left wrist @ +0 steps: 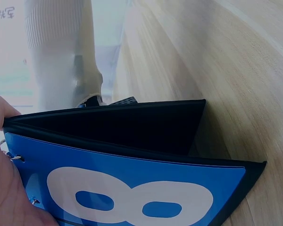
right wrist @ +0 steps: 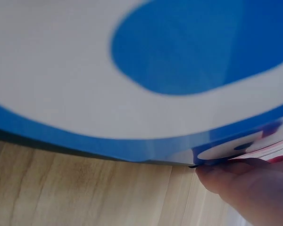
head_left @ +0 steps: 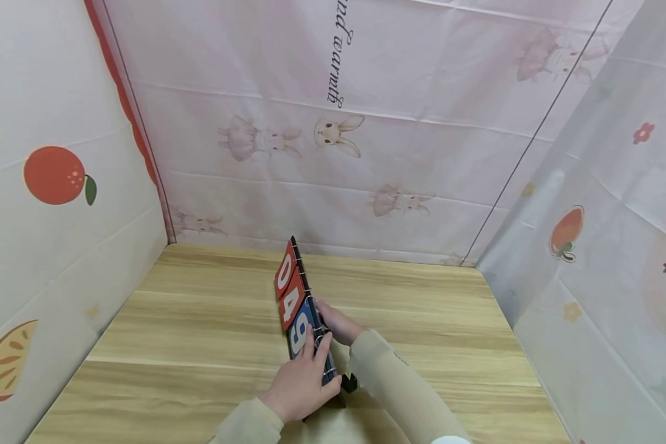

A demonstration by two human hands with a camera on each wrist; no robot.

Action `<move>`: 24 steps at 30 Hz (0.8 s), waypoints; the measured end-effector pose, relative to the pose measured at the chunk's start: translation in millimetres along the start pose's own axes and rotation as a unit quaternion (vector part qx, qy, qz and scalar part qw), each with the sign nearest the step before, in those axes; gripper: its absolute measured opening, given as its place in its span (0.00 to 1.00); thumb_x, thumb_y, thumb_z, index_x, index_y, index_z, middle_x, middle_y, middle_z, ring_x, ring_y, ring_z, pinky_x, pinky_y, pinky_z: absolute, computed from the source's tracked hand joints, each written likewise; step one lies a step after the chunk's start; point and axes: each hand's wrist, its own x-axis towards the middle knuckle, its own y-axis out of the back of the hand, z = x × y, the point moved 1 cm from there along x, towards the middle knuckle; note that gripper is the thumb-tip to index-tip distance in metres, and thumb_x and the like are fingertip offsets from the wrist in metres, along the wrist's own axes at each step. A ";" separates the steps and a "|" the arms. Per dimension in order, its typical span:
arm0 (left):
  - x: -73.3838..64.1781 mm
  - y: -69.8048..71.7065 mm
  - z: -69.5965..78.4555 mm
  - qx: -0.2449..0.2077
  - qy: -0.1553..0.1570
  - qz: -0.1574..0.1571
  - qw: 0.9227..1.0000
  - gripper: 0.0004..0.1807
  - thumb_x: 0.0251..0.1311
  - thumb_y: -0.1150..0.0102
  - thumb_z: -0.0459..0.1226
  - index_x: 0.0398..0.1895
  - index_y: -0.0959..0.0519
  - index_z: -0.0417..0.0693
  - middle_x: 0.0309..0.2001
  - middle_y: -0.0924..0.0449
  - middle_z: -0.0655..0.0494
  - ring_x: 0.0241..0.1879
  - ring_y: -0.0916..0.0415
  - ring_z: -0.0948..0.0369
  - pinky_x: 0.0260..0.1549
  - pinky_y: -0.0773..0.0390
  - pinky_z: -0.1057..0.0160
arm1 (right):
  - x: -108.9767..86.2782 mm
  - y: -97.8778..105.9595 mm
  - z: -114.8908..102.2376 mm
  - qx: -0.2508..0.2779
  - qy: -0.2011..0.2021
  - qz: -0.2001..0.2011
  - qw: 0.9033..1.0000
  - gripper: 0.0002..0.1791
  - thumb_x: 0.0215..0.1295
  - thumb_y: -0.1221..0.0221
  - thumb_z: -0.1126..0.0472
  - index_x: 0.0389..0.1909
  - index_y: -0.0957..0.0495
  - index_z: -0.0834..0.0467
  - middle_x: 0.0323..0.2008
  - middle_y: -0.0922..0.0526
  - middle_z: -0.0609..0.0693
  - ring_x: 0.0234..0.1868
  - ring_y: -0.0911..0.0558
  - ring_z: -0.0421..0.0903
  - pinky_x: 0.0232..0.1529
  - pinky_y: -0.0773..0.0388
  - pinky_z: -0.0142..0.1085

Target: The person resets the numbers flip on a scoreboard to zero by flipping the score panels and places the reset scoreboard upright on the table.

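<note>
A flip scoreboard [head_left: 298, 335] stands like a tent on the table, its ringed ridge running away from me. Its left face shows red cards with 0 and 4, then a blue card with 9. My left hand [head_left: 301, 382] grips the near end, fingers on the left face and thumb across the ridge. A blue card with 8 [left wrist: 127, 186] lies beside that hand in the left wrist view. On the right face, my right hand [head_left: 338, 322] touches the board, its fingers partly hidden. Close up, those fingers [right wrist: 236, 181] meet the lower edge by a blue card [right wrist: 146, 115]; I cannot tell whether they pinch it.
The wooden table [head_left: 172, 345] reaches to printed fabric walls at the left, the back [head_left: 288, 80] and the right. A small black device [head_left: 351, 382] sits under my right wrist.
</note>
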 end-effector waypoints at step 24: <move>4.8 -1.9 -2.1 -0.011 0.030 -0.029 0.999 0.44 0.59 0.54 0.61 0.72 0.49 0.47 0.69 0.58 0.30 0.62 0.41 0.40 0.41 0.26 0.41 | -2.6 8.5 -11.5 0.109 0.027 0.250 0.962 0.44 0.61 0.40 0.49 0.69 0.50 0.63 0.60 0.32 0.62 0.59 0.31 0.58 0.58 0.36 0.52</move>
